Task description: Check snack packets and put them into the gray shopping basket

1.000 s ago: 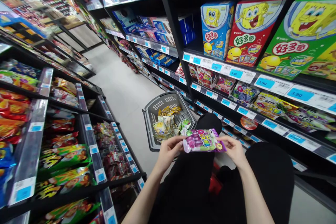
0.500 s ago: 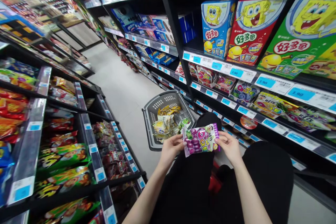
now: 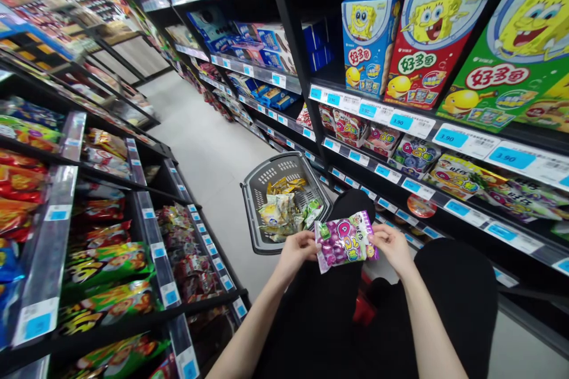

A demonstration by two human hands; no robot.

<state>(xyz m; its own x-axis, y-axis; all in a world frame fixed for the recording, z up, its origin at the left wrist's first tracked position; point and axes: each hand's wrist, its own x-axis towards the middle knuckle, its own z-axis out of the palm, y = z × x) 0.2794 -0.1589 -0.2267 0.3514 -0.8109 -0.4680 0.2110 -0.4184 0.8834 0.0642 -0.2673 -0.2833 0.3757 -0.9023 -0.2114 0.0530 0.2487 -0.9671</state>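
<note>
I hold a purple candy bag [image 3: 345,241] printed with grapes in both hands, above my black-trousered knees. My left hand [image 3: 297,254] pinches its left edge. Its right edge is gripped by my right hand [image 3: 393,247]. The bag faces up toward me, slightly tilted. Just beyond it on the floor stands a grey shopping basket [image 3: 262,183] with several snack packets [image 3: 284,208] inside.
On the right, black shelves hold cartoon snack boxes [image 3: 427,47] and candy bags [image 3: 413,157] above blue price tags. A low rack of snack bags [image 3: 106,266] runs along the left. The pale aisle floor [image 3: 200,148] stretches ahead between them.
The bag was turned from lying flat to facing up toward me, and both hands shifted slightly with it. The basket stayed put.
</note>
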